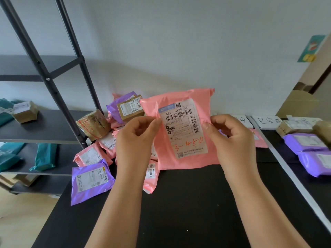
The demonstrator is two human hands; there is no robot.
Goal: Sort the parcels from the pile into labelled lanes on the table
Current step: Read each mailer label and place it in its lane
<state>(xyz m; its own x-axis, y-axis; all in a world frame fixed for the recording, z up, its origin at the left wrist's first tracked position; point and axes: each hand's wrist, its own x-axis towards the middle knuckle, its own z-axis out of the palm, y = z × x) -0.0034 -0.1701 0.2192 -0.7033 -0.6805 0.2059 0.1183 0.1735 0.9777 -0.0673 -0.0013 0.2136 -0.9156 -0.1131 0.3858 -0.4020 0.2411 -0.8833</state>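
Observation:
I hold a pink parcel (180, 108) upright above the black table (188, 203), its white shipping label facing me with "3-4520" written in red. My left hand (136, 138) pinches its left edge and my right hand (231, 138) pinches its right edge. Behind and left of it lies the pile (100, 140) of pink and purple bags and brown boxes. White paper lane labels (268, 121) lie along the table's back edge on the right, partly hidden by my right hand.
A white tape strip (293, 178) divides the table; right of it lie purple bags (306, 143) and brown boxes (293, 127). A black metal shelf rack (44, 72) stands at left with teal bags (44, 156) and a box on its shelves.

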